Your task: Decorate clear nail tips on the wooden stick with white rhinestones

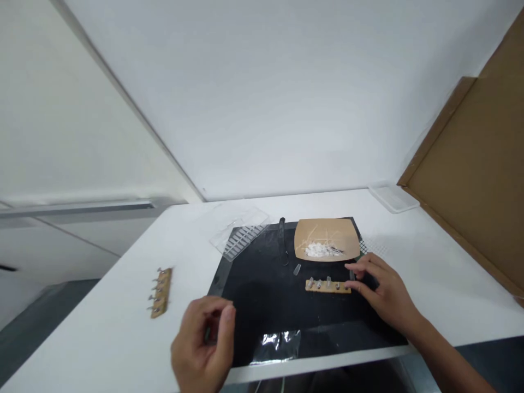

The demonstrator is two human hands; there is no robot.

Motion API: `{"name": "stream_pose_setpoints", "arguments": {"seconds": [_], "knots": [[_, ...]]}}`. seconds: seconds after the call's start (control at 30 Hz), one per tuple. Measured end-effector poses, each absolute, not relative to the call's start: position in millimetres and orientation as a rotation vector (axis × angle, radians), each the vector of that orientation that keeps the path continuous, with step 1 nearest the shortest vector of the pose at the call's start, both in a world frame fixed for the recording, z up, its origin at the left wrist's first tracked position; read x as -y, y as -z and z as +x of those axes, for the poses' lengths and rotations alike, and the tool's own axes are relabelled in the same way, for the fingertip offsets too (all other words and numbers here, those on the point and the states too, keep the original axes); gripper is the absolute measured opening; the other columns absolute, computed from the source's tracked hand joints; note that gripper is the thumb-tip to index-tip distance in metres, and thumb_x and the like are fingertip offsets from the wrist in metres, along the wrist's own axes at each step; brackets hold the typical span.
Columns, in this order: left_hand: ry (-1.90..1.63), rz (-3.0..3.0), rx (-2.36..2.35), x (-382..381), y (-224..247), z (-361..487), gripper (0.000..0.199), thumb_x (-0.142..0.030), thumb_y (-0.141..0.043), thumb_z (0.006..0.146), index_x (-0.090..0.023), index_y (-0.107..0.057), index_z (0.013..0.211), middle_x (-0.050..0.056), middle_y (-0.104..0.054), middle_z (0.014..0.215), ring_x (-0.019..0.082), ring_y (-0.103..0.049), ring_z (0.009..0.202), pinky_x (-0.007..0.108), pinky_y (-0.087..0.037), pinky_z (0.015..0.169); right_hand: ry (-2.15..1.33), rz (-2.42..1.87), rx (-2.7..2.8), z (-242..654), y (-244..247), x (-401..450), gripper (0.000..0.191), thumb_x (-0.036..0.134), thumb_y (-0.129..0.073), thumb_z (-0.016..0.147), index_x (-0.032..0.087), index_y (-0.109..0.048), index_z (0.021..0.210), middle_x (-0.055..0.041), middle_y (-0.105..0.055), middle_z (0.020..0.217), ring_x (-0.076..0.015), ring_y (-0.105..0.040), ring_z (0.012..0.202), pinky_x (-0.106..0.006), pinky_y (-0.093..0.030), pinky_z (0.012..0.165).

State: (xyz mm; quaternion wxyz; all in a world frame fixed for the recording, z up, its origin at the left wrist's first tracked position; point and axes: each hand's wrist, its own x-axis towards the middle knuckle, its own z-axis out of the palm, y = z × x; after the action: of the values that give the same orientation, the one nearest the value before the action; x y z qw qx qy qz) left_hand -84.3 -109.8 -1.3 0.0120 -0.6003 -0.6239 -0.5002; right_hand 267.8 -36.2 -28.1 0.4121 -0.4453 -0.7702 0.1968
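Head view: right hand [385, 289] at the right end of the small wooden strip [327, 290], left hand [191, 345] off to the side.
Strip lies on the black mat [266, 295], crosswise in front of the tan board [299, 233] with its white bits [321, 250]; clear pieces stand toward its left end, fourth post looks bare. Right thumb and index tips sit apart; something pale seems to show between them, can't tell if gripped. Left hand is loosely curled, thumb near forefinger; can't tell if it holds anything. One loose clear piece [297, 269] lies just behind the strip. Best handling, I'd judge: left fingers steady the strip, right pinches lightly and comes straight down, without knocking neighbouring pieces.
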Motion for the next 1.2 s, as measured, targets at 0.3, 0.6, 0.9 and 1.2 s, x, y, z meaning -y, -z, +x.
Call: {"name": "stream_pose_setpoints", "arguments": {"seconds": [0.3,0.6,0.9,1.2], "knots": [[1.505,-2.569,1.438,67.4,18.8,-0.7,0.012,-0.009,-0.061,0.098,-0.02,-0.061,0.094,0.002,-0.065,0.084,0.018,-0.06,0.084,0.032,-0.05,0.08,-0.547,-1.186,1.928,256.4,50.6,45.4,0.026,0.039,-0.082,0.093,0.027,-0.074,0.115,-0.0023,-0.066,0.095,-0.0207,-0.066,0.082,-0.038,-0.055,0.076],[1.53,-2.646,1.386,71.5,31.2,-4.8,0.018,-0.003,-0.061,0.096,-0.02,-0.058,0.093,0.002,-0.061,0.08,0.017,-0.057,0.079,0.032,-0.046,0.075,-0.418,-1.196,2.044,248.7,47.8,41.0,0.032,0.036,-0.087,0.089,0.029,-0.074,0.117,-0.0042,-0.07,0.105,-0.0241,-0.068,0.092,-0.04,-0.052,0.082],[1.482,-2.752,1.371,72.6,34.1,-0.1,0.017,-0.002,-0.061,0.096,-0.019,-0.059,0.094,0.004,-0.064,0.083,0.018,-0.057,0.081,0.033,-0.047,0.075,-0.399,-1.246,2.042,245.7,52.4,39.2,0.034,0.038,-0.089,0.086,0.028,-0.076,0.115,-0.0038,-0.07,0.104,-0.0233,-0.068,0.09,-0.04,-0.051,0.08],[1.021,-2.702,1.136,73.1,23.1,37.6,0.033,-0.01,-0.058,0.099,-0.012,-0.068,0.131,0.013,-0.072,0.11,0.026,-0.062,0.099,0.039,-0.059,0.086,-0.446,-1.229,2.057,246.4,54.0,39.2,0.034,0.015,-0.08,0.09,0.029,-0.073,0.12,-0.005,-0.069,0.107,-0.0238,-0.066,0.093,-0.042,-0.051,0.082]]}}
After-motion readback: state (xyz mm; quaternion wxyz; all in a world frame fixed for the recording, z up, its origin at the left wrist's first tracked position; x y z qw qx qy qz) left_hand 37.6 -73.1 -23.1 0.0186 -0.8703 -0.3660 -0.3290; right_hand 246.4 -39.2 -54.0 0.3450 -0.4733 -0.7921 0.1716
